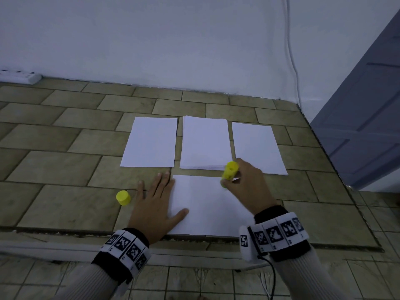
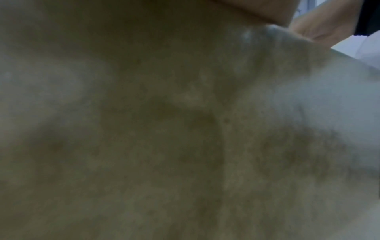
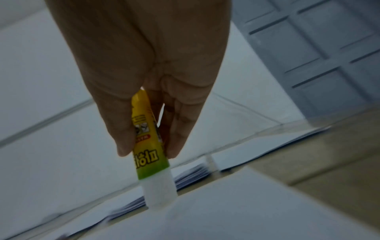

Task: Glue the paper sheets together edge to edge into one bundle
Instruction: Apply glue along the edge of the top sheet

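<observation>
A white sheet [image 1: 205, 204] lies on the tiled floor in front of me. My left hand [image 1: 155, 204] lies flat with straight fingers across its left edge, thumb on the paper. My right hand [image 1: 244, 182] grips a yellow glue stick [image 1: 230, 169] and holds its white tip [image 3: 160, 193] down on the sheet's far edge [image 3: 226, 203]. The fingers [image 3: 123, 126] curl around the tube [image 3: 147, 138]. Behind lie a single sheet [image 1: 150, 142] on the left, a paper stack [image 1: 205, 142] in the middle and more sheets [image 1: 257, 148] on the right. The left wrist view shows only blurred floor.
The yellow glue cap [image 1: 123, 198] stands on the tiles left of my left hand. A white wall [image 1: 173, 40] runs behind the papers, with a power strip [image 1: 19, 76] at far left. A blue-grey door [image 1: 363, 118] is at right.
</observation>
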`<state>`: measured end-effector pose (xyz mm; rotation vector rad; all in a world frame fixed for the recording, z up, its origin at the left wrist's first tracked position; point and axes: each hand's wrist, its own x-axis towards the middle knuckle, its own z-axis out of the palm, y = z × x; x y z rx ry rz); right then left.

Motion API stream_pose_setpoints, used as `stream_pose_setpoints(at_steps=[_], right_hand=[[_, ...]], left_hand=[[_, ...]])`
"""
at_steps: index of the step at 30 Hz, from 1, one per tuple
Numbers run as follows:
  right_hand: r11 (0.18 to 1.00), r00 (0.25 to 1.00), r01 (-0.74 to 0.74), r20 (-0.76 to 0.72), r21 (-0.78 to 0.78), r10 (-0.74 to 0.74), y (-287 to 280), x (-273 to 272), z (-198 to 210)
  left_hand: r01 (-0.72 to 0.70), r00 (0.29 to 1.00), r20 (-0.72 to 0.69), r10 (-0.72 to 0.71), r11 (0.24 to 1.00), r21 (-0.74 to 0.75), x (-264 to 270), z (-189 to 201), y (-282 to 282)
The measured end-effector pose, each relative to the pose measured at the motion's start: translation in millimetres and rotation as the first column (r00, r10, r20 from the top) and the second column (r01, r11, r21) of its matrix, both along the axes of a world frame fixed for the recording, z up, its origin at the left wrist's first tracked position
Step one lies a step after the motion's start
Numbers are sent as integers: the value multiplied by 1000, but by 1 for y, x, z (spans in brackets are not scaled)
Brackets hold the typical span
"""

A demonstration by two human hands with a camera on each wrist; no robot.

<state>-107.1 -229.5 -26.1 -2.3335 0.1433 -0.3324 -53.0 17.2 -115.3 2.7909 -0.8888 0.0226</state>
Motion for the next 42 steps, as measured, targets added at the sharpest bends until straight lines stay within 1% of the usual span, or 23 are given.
stream_pose_setpoints(at_steps=[2,5,9,13,19,22,27,31,35,38,42], right_hand=[[990,993,-110,-41,91,114,25,3,1],[972,970,-225,-80,71,230,58,12,-6],[958,955,-287,-74,-8,286,84,21,-13],[952,950,-303,-99,-46,298,91,23,-12],[965,961,-261,-108,-38,256,73,17,-10],[976,971,-217,-107,-7,215,52,9,-10],[988,986,-151,-66,28,152,13,-11,-10],[994,993,-107,-44,-27,106,-15,-27,-8],[999,998,-2,-61,-42,-1,-39,-39,-7],[996,998,28,-52,-84,-32,-46,-43,-8],[996,999,-12,-39,-83,8,-32,-39,-11]], left_hand=[[3,1000,-2,-3,1000,7,0,1,0],[6,1000,-3,-6,1000,7,0,2,-1],[22,1000,-4,-22,999,30,0,3,0],[37,999,-12,-37,999,21,0,3,0],[11,1000,-13,-11,999,37,0,4,-1],[1,1000,-21,0,999,42,0,3,0],[0,1000,-21,1,998,67,0,5,0],[0,1000,-26,2,997,72,0,4,1],[0,1000,-26,2,997,79,0,5,1],[-2,1000,-23,3,997,74,0,5,1],[-4,1000,-31,6,997,80,-1,5,1]])
